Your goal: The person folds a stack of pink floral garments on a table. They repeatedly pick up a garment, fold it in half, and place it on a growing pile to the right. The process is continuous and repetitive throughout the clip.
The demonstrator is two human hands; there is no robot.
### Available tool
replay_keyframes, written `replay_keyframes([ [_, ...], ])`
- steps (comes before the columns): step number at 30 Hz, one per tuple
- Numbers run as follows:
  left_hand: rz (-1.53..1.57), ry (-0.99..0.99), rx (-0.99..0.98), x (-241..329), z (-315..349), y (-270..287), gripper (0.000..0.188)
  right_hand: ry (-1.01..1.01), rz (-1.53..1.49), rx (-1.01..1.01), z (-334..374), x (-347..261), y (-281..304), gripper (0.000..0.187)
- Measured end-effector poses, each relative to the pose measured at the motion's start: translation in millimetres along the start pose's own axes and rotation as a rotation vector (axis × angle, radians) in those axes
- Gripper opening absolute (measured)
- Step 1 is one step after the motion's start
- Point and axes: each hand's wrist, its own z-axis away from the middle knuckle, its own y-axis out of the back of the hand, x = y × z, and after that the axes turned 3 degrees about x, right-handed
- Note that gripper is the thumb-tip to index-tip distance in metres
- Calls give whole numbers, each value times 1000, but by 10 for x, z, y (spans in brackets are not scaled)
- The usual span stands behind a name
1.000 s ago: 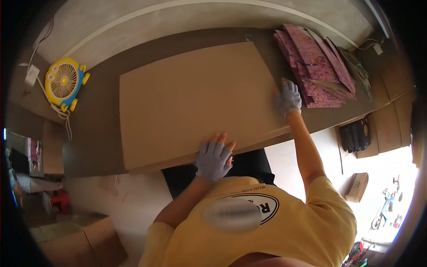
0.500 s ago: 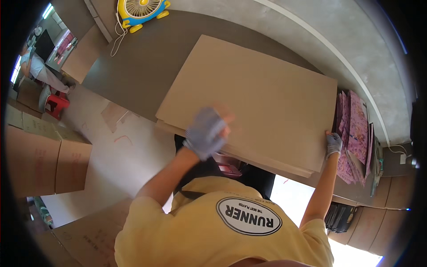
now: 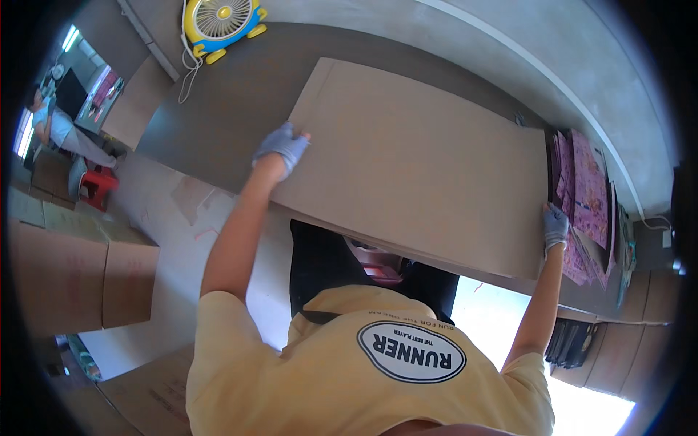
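A large, flat brown cardboard sheet [image 3: 422,160] lies on the dark table in front of me, and layered edges show along its near side. My left hand [image 3: 282,151], in a grey-lavender glove with bare fingertips, is closed around the sheet's left edge. At the right edge, my right hand [image 3: 555,224], gloved the same way, grips the near corner area; some of its fingers are hidden. Just beyond the right hand stand several pink patterned sheets [image 3: 587,189].
A yellow and blue fan [image 3: 224,18] with a white cord stands on the dark table [image 3: 218,94] at the far left. Large cartons [image 3: 65,269] are stacked on the left floor. Beyond them a person [image 3: 62,131] is near a red stool [image 3: 98,185].
My left hand has moved left and away from me, from over the near edge of the cardboard to its left edge, and has closed on it. My right hand stays at the right edge.
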Motion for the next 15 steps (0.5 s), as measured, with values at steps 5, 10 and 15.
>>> replay_keyframes([
  [5,431,-169,-270,346,-231,432,30,263,-646,-455,297,-755,306,37],
  [10,682,-457,-166,1510,77,10,33,489,-650,-317,686,-1650,-412,53],
  [15,-299,-691,-152,2339,669,-821,61,604,181,-86,1036,-2163,-1282,50],
])
